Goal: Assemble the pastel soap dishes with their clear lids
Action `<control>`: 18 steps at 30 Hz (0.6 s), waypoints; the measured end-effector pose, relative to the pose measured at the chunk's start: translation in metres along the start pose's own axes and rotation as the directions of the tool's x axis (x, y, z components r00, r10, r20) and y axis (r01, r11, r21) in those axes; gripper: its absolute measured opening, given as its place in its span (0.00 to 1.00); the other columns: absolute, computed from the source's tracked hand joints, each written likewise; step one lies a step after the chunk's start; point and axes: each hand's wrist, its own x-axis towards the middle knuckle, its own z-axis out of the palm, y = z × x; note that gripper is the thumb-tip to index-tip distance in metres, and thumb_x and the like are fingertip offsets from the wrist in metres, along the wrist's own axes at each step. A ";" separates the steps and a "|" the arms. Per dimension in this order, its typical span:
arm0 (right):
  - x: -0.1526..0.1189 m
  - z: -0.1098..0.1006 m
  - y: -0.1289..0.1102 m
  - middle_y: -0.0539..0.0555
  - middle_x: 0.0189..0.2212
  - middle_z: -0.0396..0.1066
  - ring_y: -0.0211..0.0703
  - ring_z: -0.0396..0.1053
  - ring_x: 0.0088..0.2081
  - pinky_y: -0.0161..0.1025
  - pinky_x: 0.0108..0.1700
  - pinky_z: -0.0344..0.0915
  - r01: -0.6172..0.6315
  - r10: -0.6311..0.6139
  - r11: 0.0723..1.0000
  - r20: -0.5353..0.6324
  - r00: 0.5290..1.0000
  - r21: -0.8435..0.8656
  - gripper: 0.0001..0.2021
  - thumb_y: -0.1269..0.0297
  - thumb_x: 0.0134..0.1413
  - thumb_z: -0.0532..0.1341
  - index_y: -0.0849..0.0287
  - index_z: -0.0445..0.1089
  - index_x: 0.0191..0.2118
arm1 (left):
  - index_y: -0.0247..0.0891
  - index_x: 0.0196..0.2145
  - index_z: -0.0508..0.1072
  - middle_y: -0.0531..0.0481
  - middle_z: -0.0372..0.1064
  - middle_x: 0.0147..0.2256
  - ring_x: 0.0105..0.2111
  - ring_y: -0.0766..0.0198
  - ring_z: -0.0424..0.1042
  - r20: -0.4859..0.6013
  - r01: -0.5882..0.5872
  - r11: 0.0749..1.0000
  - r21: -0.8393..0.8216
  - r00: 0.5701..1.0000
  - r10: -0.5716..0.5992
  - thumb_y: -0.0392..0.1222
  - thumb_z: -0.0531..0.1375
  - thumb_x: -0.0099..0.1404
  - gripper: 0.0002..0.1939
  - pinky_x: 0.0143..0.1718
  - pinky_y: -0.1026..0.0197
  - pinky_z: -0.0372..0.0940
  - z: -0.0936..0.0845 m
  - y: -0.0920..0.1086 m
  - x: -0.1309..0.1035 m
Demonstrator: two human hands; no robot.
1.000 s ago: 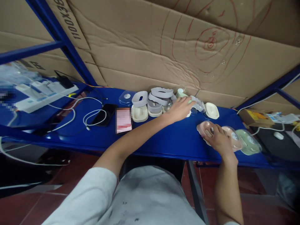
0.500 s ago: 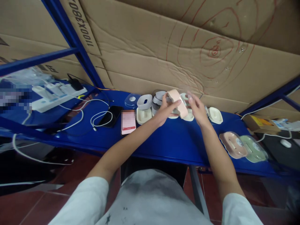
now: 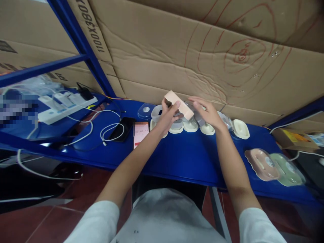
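A peach-coloured plastic piece (image 3: 180,105) is held tilted above the blue table (image 3: 187,158), with the fingers and thumb of my left hand (image 3: 170,114) wrapped round its left part. Just right of it, my right hand (image 3: 208,113) has its fingers stretched out and apart, holding nothing that I can make out. Below both hands stand several cream dishes (image 3: 208,129) in a row, some with clear or grey parts on them. Behind my left hand, a grey oval piece (image 3: 156,113) is partly hidden.
A clear lid (image 3: 146,110), a phone with a lit screen (image 3: 140,133) and a dark phone (image 3: 123,130) under a white cable lie left. Pink (image 3: 263,163) and green lidded boxes (image 3: 287,168) sit right. A power strip (image 3: 67,109) is far left. Cardboard (image 3: 157,54) stands behind.
The peach piece has moved left in my left hand and turned to a different tilt. My right hand has its fingers pointing further left. The camera view has shifted slightly.
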 end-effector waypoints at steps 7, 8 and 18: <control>0.002 0.017 -0.031 0.53 0.49 0.82 0.52 0.77 0.50 0.47 0.53 0.74 -0.138 0.099 0.950 0.149 0.984 0.279 0.28 0.37 0.63 0.65 0.55 0.79 0.56 | 0.57 0.73 0.52 0.46 0.75 0.58 0.57 0.52 0.78 0.064 0.010 1.000 0.017 0.998 -0.011 0.54 0.72 0.66 0.46 0.61 0.43 0.72 -0.012 0.007 0.003; 0.002 0.015 -0.029 0.54 0.47 0.82 0.52 0.77 0.49 0.46 0.51 0.74 -0.165 0.130 0.942 0.134 0.982 0.293 0.29 0.36 0.63 0.64 0.55 0.79 0.56 | 0.56 0.73 0.54 0.45 0.75 0.58 0.57 0.51 0.78 0.072 0.009 1.000 0.025 0.997 -0.011 0.53 0.72 0.65 0.46 0.61 0.43 0.71 -0.015 0.009 0.005; -0.007 -0.024 0.029 0.65 0.54 0.79 0.62 0.75 0.55 0.59 0.61 0.67 -0.145 0.142 0.923 -0.036 0.989 -0.355 0.30 0.41 0.70 0.55 0.60 0.76 0.61 | 0.41 0.75 0.57 0.37 0.70 0.65 0.67 0.51 0.70 -0.422 0.008 0.920 0.392 0.890 0.173 0.38 0.62 0.73 0.36 0.70 0.45 0.62 -0.087 0.011 0.049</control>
